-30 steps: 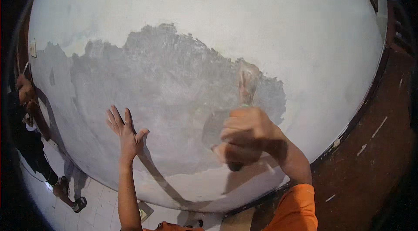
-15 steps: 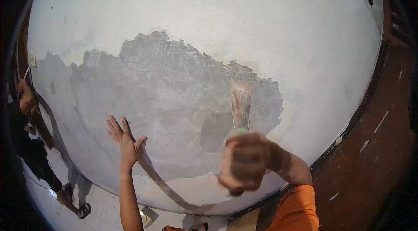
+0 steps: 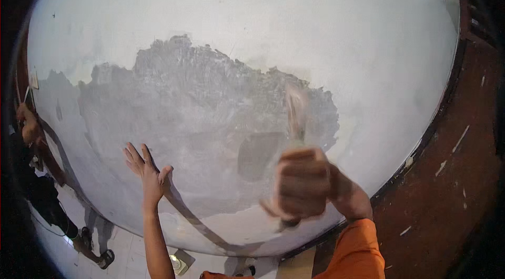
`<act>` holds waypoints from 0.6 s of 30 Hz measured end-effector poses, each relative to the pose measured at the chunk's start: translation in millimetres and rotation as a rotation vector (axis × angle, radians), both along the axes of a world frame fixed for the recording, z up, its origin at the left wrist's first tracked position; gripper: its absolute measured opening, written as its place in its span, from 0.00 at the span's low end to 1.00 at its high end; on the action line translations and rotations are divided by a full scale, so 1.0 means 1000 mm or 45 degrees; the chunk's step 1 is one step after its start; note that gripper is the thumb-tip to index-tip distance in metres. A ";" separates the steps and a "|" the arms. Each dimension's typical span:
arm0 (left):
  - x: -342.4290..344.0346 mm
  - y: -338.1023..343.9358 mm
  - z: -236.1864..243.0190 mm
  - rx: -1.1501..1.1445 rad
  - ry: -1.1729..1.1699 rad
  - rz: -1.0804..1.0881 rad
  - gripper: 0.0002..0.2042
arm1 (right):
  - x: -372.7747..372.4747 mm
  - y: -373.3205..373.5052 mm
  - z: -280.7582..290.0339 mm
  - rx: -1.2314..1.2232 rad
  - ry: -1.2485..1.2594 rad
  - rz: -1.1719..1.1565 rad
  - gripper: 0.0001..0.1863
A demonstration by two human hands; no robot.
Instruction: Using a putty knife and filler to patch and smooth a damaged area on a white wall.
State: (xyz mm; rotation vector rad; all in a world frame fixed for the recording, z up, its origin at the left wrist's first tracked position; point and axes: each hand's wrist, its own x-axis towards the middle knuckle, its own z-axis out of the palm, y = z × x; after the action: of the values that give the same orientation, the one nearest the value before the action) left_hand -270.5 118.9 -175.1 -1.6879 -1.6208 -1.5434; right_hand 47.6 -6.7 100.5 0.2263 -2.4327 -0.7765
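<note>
My left hand [image 3: 143, 171] rests with its fingers spread at the left part of a wide grey patch [image 3: 158, 105] on a white wall [image 3: 342, 21]. In a fist, my right hand [image 3: 301, 181] grips what looks like a scraper [image 3: 296, 108], its flat blade pointing up over the patch's right part. Motion blurs both blade and fist, and the fingers hide most of the handle. Whether the blade touches the wall I cannot tell. The patch has a ragged upper edge and a darker area [image 3: 258, 155] beside my right fist.
At the far left stands another person [image 3: 37, 189] in dark clothes and sandals, a hand raised near the wall. White floor tiles [image 3: 126, 250] run below, with a small pale box-like object [image 3: 180, 262] by my left forearm. A reddish-brown surface [image 3: 436, 205] lies to the right.
The scraper and my right fist have shifted slightly up and to the right. My left hand keeps its place on the wall, while the whole view has drifted a little.
</note>
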 end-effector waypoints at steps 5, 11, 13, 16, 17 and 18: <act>-0.007 -0.007 -0.001 -0.063 0.036 0.064 0.50 | 0.007 0.025 -0.004 -0.026 -0.021 -0.050 0.18; -0.008 -0.010 -0.005 -0.034 0.065 0.048 0.49 | 0.010 -0.011 -0.016 -0.116 -0.082 -0.022 0.12; -0.007 -0.007 -0.001 -0.025 0.044 0.048 0.49 | 0.025 0.013 -0.014 -0.569 -0.297 -0.316 0.16; 0.001 -0.003 0.005 -0.007 0.020 -0.004 0.49 | 0.024 0.000 0.006 -0.047 -0.189 -0.297 0.13; 0.007 0.001 0.007 0.009 0.014 -0.051 0.49 | 0.026 -0.018 0.007 -0.035 -0.199 -0.334 0.13; -0.004 -0.004 0.002 -0.003 0.012 0.000 0.49 | 0.024 -0.017 -0.005 -0.049 -0.117 -0.196 0.12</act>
State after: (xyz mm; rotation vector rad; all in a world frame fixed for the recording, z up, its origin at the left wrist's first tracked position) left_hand -274.3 115.0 -173.4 -1.6934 -1.6185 -1.5323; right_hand 71.4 -23.9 95.9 0.0609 -2.5731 -0.8006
